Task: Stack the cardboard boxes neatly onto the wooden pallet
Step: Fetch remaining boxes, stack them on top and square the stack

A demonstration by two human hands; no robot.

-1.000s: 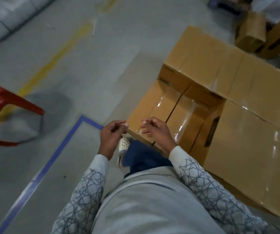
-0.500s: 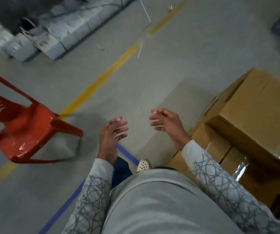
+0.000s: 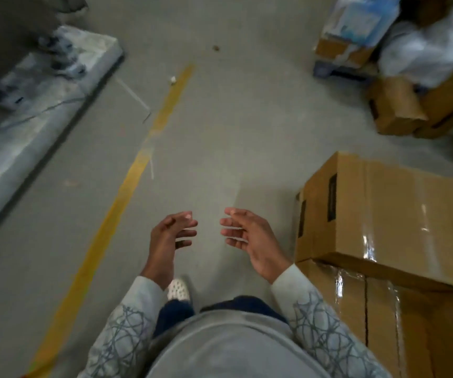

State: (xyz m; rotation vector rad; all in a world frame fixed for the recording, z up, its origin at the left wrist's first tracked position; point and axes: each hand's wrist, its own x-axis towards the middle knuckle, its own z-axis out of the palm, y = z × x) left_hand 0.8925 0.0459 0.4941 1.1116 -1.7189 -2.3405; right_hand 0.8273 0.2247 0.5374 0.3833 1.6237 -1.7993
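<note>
At 10 o'clock, one pale grey wrapped slab (image 3: 42, 110) lies on the concrete floor (image 3: 247, 118), too blurred to make out more. One yellow line (image 3: 138, 165) runs across the floor from 7 o'clock up toward 12.

Low in the middle, two hands are held out over bare floor, palms facing each other with a gap between. The left hand (image 3: 169, 238) has loosely bent fingers, its thumb tip near the forefinger, and holds nothing. Beneath its wrist, at 6 o'clock, one white perforated shoe (image 3: 178, 290) shows. The right hand (image 3: 250, 238) has fingers nearly straight and spread, and is also empty.

At 4 o'clock stands a stack of three cardboard boxes. The top box (image 3: 383, 214) is plain brown, sealed with glossy clear tape, with a dark hand slot in its end face. It rests on the left lower box (image 3: 337, 301) and the right lower box (image 3: 424, 336), which stand side by side with a dark seam between them, both shiny with tape. The right hand is near the top box's corner, not touching.

At 1 o'clock, one blue-and-white wrapped package (image 3: 356, 23) stands on the floor. Just right of it, at 2 o'clock, lie the far boxes (image 3: 394, 107), probably two, smeared by motion, under a heap of white plastic wrap (image 3: 424, 50).
</note>
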